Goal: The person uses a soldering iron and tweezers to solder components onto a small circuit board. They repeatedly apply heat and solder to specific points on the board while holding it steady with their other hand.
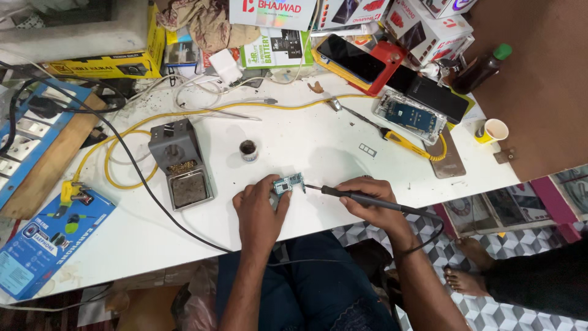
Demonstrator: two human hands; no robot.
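Note:
My left hand [260,211] pins a small blue circuit board [288,183] against the white table [318,144], fingers on its left end. My right hand [373,199] grips a black soldering iron [355,197] like a pen. Its metal tip points left and touches the board's right edge. The iron's black cable runs off the table edge under my right wrist.
A grey soldering stand [179,162] with a sponge tray sits to the left, a small flux tin [248,149] behind the board. Farther back lie an opened phone [410,116], a yellow-handled tool [410,143], phones, boxes, a paper cup [493,130], a brown bottle [481,68]. Another person's feet [468,270] are at the right.

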